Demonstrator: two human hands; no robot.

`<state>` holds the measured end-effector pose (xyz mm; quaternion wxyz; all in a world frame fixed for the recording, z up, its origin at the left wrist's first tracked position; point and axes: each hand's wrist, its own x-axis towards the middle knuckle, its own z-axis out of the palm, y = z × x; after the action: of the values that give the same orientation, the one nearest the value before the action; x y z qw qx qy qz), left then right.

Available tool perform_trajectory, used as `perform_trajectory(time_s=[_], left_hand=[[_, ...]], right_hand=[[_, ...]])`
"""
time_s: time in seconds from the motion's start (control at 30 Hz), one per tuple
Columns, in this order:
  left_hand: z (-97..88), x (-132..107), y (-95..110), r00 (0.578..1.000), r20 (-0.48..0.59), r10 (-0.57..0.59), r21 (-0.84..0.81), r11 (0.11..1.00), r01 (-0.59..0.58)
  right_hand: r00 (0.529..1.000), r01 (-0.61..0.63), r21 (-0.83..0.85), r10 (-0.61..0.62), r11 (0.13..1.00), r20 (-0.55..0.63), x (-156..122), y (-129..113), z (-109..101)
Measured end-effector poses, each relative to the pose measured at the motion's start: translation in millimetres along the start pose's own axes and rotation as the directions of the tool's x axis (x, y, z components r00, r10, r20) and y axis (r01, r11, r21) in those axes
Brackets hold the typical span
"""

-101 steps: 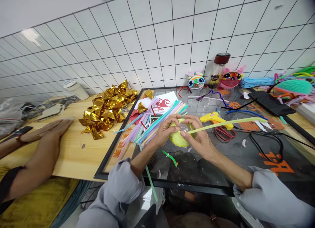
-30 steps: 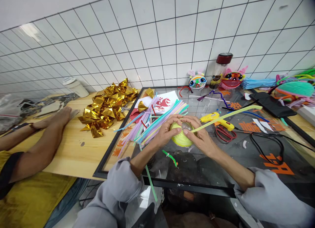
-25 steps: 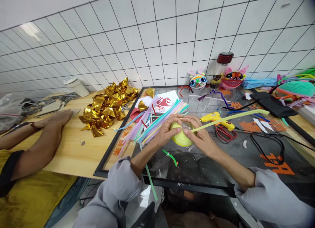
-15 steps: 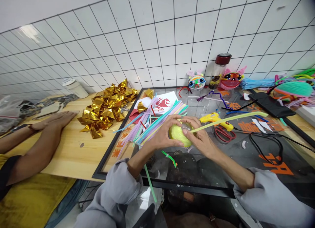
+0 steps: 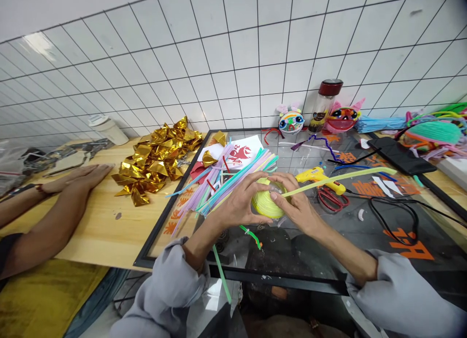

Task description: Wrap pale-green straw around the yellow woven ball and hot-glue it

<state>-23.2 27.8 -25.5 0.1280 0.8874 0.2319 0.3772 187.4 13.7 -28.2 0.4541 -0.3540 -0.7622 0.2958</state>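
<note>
A round ball wrapped in yellow pipe cleaner (image 5: 265, 204) is between my two hands above the glass-topped table. At its top a bare, see-through patch shows. My left hand (image 5: 239, 199) curves round the ball's left side, fingers over the top and thumb below. My right hand (image 5: 297, 204) grips the right side, its thumb pressing a yellow pipe cleaner strip (image 5: 343, 179) against the ball. The strip's loose end sticks out far to the right. Behind my left hand lies a bundle of pastel pipe cleaners (image 5: 233, 180).
A yellow glue gun (image 5: 314, 175) and red-handled scissors (image 5: 332, 200) lie right of my hands, near a black cable (image 5: 397, 236). Gold foil pieces (image 5: 153, 158) are heaped at left, beside another person's resting arms (image 5: 73, 192). Decorated balls (image 5: 291, 121) and a bottle (image 5: 323, 107) stand by the wall.
My left fingers and thumb have shifted slightly on the ball, which appears a little turned. My right hand keeps its hold on the strip. The view has moved slightly.
</note>
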Motion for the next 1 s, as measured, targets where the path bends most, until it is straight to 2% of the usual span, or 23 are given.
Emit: perform_trajectory(time_s=[0.13,0.3,0.53,0.8,1.0], left_hand=[[1.4,-0.3,-0.3,0.997,-0.036,0.067,0.022,0.998,-0.066],[1.7,-0.1,-0.1,0.993,-0.054,0.107,0.044,0.993,-0.105],[1.3,-0.9,-2.8,0.995,-0.039,0.095,0.043,0.995,-0.093],[4.5,-0.1,-4.6,0.990,-0.049,0.134,0.055,0.990,-0.131],[5.8,1.1,-2.0,0.994,-0.062,0.088,-0.002,0.996,-0.088]], right_hand=[[1.000,0.023,0.004,-0.023,1.000,-0.011,0.9,0.7,0.5],[1.000,-0.004,0.006,0.004,1.000,0.012,2.1,-0.5,-0.8],[1.000,-0.010,0.008,0.010,1.000,0.008,1.5,0.9,-0.4],[1.000,0.010,0.001,-0.010,1.000,-0.025,1.6,4.9,1.1],[1.000,-0.001,-0.004,0.001,1.000,-0.019,-0.5,5.1,1.2]])
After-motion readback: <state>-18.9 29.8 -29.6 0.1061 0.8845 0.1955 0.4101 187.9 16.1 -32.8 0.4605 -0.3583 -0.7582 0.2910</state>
